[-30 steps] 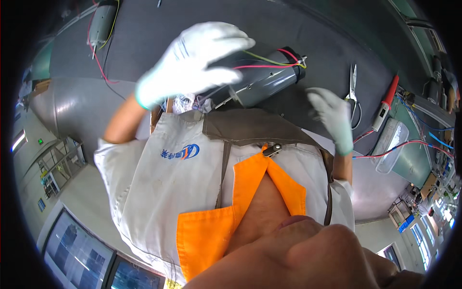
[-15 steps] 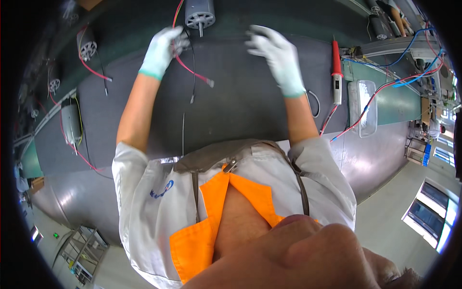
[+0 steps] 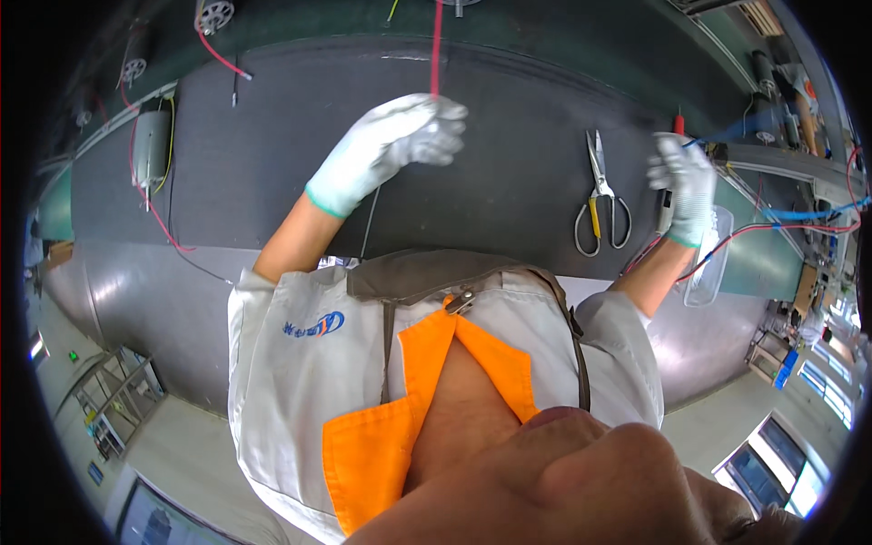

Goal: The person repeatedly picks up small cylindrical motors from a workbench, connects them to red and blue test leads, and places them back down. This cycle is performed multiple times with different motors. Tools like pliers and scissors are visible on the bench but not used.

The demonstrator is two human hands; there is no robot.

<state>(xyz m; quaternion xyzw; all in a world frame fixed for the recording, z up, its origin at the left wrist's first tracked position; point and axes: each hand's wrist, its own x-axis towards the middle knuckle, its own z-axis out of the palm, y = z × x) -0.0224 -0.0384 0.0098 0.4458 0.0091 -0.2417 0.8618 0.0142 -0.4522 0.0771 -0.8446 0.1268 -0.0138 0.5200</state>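
My left hand [image 3: 395,136], in a white glove with a green cuff, is over the middle of the dark bench. Its fingers are curled around the end of a red wire [image 3: 438,50]. That wire runs up to a motor at the top edge, of which little more than the shaft [image 3: 459,11] shows. At the right, my gloved right hand [image 3: 685,186] is wrapped around a slim corded tool; its red end [image 3: 679,123] and pale lower part [image 3: 666,213] stick out. Left of that hand lie scissors [image 3: 598,193] with a yellow grip, blades pointing away.
A grey motor [image 3: 153,150] with loose wires lies at the left, and more motors [image 3: 216,16] stand along the far side. Beside my right forearm is a clear plastic box [image 3: 710,272]. Red and blue cables [image 3: 772,227] cross the right side above it.
My right hand has moved right, onto the corded tool, uncovering the scissors. My left hand has come nearer and rightward with the red wire. The whole view has shifted.
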